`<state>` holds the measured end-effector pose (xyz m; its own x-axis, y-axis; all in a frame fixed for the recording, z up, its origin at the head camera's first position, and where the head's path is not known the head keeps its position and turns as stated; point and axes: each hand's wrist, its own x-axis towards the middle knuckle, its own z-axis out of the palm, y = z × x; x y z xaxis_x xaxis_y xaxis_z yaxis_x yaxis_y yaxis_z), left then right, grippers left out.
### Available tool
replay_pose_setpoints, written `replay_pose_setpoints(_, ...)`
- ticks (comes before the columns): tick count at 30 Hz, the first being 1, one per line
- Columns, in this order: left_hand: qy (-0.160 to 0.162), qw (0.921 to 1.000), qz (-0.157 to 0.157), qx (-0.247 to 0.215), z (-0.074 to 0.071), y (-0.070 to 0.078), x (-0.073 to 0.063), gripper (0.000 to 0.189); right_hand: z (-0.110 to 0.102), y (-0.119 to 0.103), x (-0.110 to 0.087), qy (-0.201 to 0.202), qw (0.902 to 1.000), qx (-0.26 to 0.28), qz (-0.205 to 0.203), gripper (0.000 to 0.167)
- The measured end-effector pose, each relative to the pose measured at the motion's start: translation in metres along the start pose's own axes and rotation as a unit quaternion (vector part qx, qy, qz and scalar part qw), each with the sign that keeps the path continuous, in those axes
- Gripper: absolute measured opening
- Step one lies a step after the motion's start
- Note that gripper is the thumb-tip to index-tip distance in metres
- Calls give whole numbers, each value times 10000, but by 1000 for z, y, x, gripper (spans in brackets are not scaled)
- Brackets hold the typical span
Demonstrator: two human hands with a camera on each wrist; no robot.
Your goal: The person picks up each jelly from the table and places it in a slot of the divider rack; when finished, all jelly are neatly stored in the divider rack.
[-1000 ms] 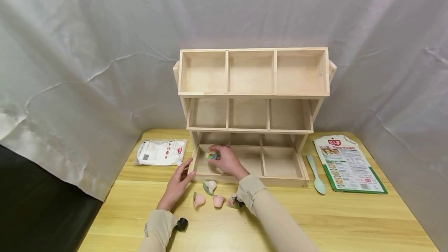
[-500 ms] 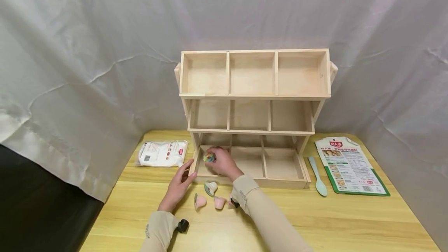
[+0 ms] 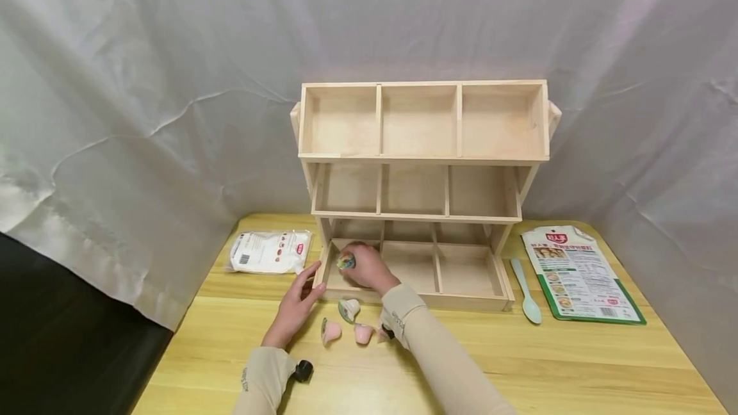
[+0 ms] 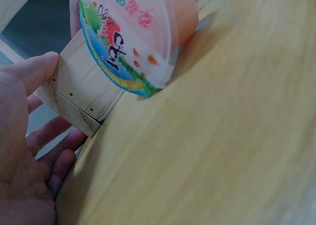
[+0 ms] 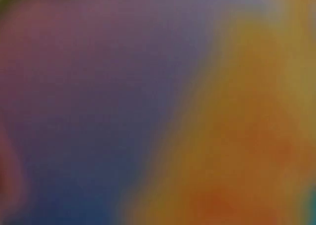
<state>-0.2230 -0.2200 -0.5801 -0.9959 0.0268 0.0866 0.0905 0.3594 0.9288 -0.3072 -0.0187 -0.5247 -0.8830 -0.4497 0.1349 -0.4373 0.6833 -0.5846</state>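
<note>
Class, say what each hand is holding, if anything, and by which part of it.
The right hand holds a small cup, apparently by its side; the exact grip is hidden. The left hand only touches the wooden box at its front corner.

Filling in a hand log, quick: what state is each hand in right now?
Left hand: open, touching the lower front corner of the wooden organizer.
Right hand: closed, holding a small multicolored cup.
</note>
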Motion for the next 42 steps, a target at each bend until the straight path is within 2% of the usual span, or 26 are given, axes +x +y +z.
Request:
replay_pose_setpoints(3, -31, 10000, -33, 27, 1, 12, -3, 59, -3, 0, -2, -107, 9999, 19, 43, 40)
replay_pose_setpoints(8, -77, 9999, -90, -8, 1, 10, -1, 59, -5, 0, -2, -219, 9997, -73, 65, 41)
replay_pose_setpoints(10, -51, 9999, -95, -28, 2, 0, 2, 59, -6, 0, -2, -254, 9995, -147, 60, 41)
replay_pose_setpoints(12, -56, 9999, -121, -30, 2, 0, 2, 59, -8, -1, -3, -317, 9994, -143, 82, 43)
replay_pose_setpoints(24, -70, 9999, -133, 35, -1, 1, 0, 59, -37, -3, -22, -576, 9965, 578, 152, 49)
replay_pose_setpoints(28, -73, 9999, -94, -26, -1, 2, 1, 59, -51, 1, -37, -631, 9956, 693, -15, 49)
replay_pose_setpoints(33, -117, 9999, -75, -37, 0, 2, 0, 60, -66, 6, -64, -503, 9952, 785, -295, 47)
replay_pose_setpoints(39, -105, 9999, -115, 24, 1, 2, 1, 60, -78, 12, -101, -424, 9936, 1046, -48, 45)
replay_pose_setpoints(42, -102, 9999, -78, 34, 0, 1, 2, 60, -82, 16, -118, -428, 9931, 1087, -126, 44)
